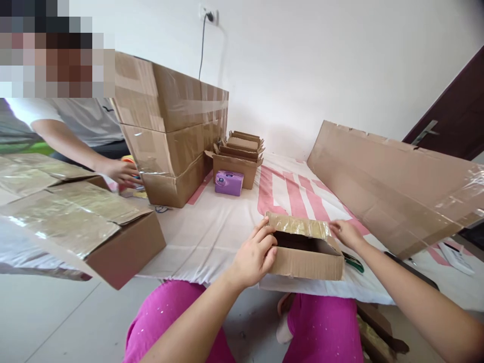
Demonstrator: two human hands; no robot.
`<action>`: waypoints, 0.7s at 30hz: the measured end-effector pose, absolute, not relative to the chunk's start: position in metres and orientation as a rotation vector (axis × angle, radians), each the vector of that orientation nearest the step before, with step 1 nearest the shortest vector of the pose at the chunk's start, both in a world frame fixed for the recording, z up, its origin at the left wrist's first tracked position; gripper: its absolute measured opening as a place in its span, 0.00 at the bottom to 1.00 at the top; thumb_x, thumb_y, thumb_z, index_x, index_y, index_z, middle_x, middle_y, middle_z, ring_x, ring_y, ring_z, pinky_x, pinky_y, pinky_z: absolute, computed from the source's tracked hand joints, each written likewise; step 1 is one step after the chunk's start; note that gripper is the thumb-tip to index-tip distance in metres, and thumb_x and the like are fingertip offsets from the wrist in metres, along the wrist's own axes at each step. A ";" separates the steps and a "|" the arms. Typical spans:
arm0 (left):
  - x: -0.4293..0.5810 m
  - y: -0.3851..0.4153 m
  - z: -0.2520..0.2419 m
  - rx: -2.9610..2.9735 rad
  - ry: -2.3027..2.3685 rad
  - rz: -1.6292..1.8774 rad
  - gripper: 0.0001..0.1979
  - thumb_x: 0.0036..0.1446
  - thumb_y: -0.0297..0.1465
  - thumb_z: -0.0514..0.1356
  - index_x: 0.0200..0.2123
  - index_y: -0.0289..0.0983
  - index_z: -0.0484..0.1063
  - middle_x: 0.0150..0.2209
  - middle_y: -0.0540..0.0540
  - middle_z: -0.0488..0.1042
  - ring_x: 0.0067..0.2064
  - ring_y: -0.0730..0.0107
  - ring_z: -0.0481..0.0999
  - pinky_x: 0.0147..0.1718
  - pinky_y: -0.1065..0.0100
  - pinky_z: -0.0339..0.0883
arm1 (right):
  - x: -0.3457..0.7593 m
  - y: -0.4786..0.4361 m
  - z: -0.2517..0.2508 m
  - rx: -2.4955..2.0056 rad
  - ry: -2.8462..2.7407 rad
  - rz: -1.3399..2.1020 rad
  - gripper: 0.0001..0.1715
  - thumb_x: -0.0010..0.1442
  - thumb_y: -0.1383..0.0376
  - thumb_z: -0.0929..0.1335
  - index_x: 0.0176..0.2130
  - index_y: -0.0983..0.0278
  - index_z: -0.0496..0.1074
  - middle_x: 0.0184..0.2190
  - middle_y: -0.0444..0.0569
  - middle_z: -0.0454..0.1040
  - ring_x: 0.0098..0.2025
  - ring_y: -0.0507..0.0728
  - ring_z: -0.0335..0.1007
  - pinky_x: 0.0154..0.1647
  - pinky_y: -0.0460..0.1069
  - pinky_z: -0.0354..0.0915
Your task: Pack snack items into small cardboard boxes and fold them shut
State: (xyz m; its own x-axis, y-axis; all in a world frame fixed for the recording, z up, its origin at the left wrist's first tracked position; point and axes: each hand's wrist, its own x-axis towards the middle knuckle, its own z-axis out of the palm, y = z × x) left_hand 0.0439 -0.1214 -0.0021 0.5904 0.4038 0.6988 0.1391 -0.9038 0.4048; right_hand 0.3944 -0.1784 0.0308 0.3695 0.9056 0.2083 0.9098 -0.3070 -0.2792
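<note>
- Bright magenta trousers [321,322], cloth loose and softly creased, scattered with small white specks
- Left hand [256,256] and left forearm [207,313] bare
- Right hand [348,235] and right forearm [412,293] bare as far as they show

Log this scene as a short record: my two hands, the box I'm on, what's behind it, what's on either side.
left hand: left hand on the left end of the small box
right hand: right hand at the right end of the taped flap
box state: partly open
behind: purple packet before open boxes
left: stacked boxes, co-worker's hand beside them
right: large cardboard piece
</note>
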 end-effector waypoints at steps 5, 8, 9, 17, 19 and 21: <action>0.044 -0.121 -0.003 2.509 0.440 1.214 0.07 0.62 0.26 0.50 0.38 0.37 0.67 0.49 0.40 0.70 0.65 0.56 0.59 0.65 0.51 0.57 | 0.365 -0.161 0.068 -1.752 -2.003 -0.010 0.19 0.57 0.57 0.70 0.49 0.56 0.76 0.52 0.50 0.75 0.59 0.64 0.67 0.61 0.62 0.60; 0.044 -0.122 -0.003 2.508 0.438 1.211 0.07 0.63 0.26 0.50 0.38 0.37 0.67 0.49 0.40 0.70 0.65 0.56 0.57 0.65 0.51 0.56 | 0.332 -0.156 0.075 -1.459 -2.315 0.030 0.13 0.56 0.61 0.72 0.43 0.55 0.79 0.53 0.49 0.75 0.62 0.67 0.62 0.63 0.67 0.54; 0.043 -0.122 -0.003 2.508 0.437 1.212 0.07 0.63 0.26 0.50 0.38 0.36 0.67 0.49 0.40 0.70 0.65 0.56 0.58 0.65 0.50 0.55 | 0.323 -0.153 0.074 -1.435 -2.352 0.042 0.09 0.57 0.63 0.71 0.40 0.55 0.79 0.53 0.49 0.75 0.62 0.66 0.63 0.63 0.67 0.55; 0.043 -0.121 -0.002 2.517 0.441 1.213 0.07 0.63 0.27 0.50 0.38 0.36 0.68 0.49 0.40 0.70 0.64 0.56 0.60 0.65 0.50 0.55 | 0.297 -0.132 0.062 -1.492 -2.237 0.053 0.09 0.61 0.69 0.64 0.33 0.61 0.72 0.36 0.50 0.78 0.40 0.57 0.75 0.43 0.53 0.68; 0.043 -0.121 -0.003 2.518 0.449 1.210 0.07 0.63 0.27 0.50 0.38 0.36 0.68 0.49 0.40 0.70 0.65 0.55 0.58 0.65 0.50 0.56 | 0.296 -0.128 0.064 -1.549 -2.229 0.027 0.07 0.60 0.69 0.64 0.32 0.60 0.72 0.34 0.49 0.78 0.38 0.57 0.74 0.41 0.52 0.67; 0.043 -0.121 -0.002 2.519 0.449 1.211 0.07 0.63 0.27 0.50 0.38 0.37 0.68 0.49 0.40 0.70 0.65 0.55 0.58 0.64 0.50 0.57 | 0.294 -0.126 0.065 -1.606 -2.174 0.039 0.06 0.58 0.68 0.65 0.30 0.60 0.71 0.32 0.47 0.77 0.36 0.56 0.73 0.40 0.51 0.65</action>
